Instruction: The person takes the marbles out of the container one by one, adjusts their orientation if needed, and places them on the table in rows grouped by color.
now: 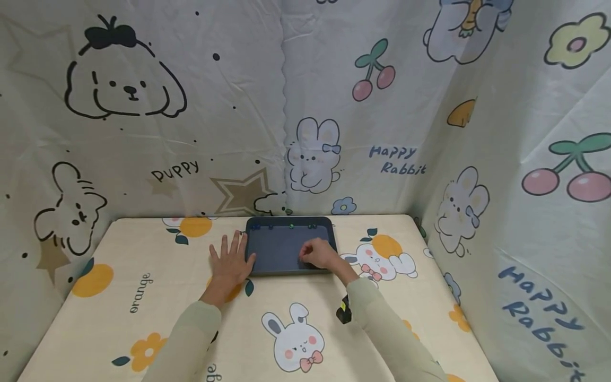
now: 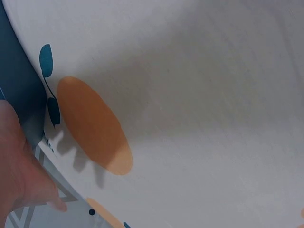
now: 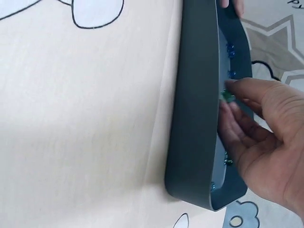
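Note:
A shallow dark blue-grey tray [image 1: 281,254] lies at the far edge of the table. My left hand [image 1: 230,265] is spread flat, with its thumb against the tray's left rim. Over the right part of the tray, my right hand [image 1: 319,253] has curled fingers. In the right wrist view, its thumb and fingertips close around a small green glass marble [image 3: 228,96]. Along the tray's far side lie several small marbles, including blue ones [image 1: 255,227] at the left and green ones [image 1: 312,226] at the right.
A small black object [image 1: 343,310] with a yellow mark lies beside the right sleeve. The patterned tablecloth [image 1: 167,281] covers the table. Printed curtains [image 1: 229,106] stand close behind the tray and along the right side.

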`<state>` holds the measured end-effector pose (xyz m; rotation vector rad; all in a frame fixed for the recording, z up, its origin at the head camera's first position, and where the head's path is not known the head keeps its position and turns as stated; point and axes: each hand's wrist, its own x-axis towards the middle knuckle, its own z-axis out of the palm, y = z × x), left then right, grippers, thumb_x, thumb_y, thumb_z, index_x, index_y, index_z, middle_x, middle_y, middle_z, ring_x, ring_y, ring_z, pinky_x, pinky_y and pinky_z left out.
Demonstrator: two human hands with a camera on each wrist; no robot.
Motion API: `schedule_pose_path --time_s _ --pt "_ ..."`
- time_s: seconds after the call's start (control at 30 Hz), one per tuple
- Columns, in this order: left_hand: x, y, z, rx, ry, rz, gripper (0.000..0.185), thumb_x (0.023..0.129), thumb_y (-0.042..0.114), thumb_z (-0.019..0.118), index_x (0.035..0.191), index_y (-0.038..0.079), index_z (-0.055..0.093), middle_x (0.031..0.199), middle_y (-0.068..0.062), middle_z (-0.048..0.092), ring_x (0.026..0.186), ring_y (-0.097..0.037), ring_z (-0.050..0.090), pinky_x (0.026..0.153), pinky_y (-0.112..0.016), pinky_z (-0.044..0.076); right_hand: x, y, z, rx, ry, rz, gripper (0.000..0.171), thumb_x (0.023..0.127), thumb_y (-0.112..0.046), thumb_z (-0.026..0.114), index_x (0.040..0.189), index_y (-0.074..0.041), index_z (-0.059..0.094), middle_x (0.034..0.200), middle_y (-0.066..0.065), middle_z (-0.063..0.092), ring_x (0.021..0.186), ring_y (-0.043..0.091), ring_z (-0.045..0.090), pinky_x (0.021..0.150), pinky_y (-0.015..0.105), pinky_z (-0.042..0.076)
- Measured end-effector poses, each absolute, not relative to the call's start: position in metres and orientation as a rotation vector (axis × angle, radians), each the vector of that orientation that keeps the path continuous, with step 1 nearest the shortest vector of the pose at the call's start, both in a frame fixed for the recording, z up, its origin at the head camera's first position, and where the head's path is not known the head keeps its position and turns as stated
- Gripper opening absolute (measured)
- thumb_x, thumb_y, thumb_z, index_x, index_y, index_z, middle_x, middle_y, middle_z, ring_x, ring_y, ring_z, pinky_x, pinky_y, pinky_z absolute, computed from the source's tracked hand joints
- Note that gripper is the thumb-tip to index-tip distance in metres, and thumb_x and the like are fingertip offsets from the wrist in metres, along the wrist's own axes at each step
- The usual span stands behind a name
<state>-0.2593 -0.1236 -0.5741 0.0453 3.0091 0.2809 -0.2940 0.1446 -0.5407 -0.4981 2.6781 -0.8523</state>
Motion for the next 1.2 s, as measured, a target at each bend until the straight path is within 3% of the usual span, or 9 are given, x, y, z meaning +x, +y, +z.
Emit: schedule_pose_path --time_s 0.47,0.87,1.2 --pt "-0.262 -0.126 -0.574 0.057 3.019 0.297 0.076 0.103 0.047 0.042 0.160 0.007 0.014 0.166 -0.018 0.002 0.148 -0.046 -0.004 0.110 -0.070 -0.011 -0.262 0.130 -0.524 -0.622 2.648 -1.284 0.015 0.092 -0.005 0.070 0.106 -0.001 0.074 0.098 0.001 0.073 0.087 0.012 0.068 0.073 0.026 0.056" --pt "-0.260 -0.125 -0.572 0.048 2.996 0.262 0.075 0.103 0.047 0.041 0.160 0.007 0.014 0.166 -0.018 0.003 0.148 -0.046 -0.003 0.110 -0.070 -0.008 -0.224 0.103 -0.541 -0.742 2.556 -1.324 0.012 0.090 -0.001 0.070 0.101 -0.003 0.074 0.095 0.001 0.072 0.083 0.007 0.067 0.071 0.021 0.055" --pt "-0.258 -0.125 -0.570 0.051 3.007 0.300 0.075 0.103 0.047 0.043 0.160 0.006 0.016 0.165 -0.019 0.005 0.148 -0.047 -0.002 0.110 -0.070 -0.008 -0.209 0.077 -0.567 -0.752 2.571 -1.215 0.014 0.087 0.003 0.071 0.097 -0.007 0.074 0.089 -0.006 0.069 0.079 0.001 0.062 0.070 0.017 0.052"
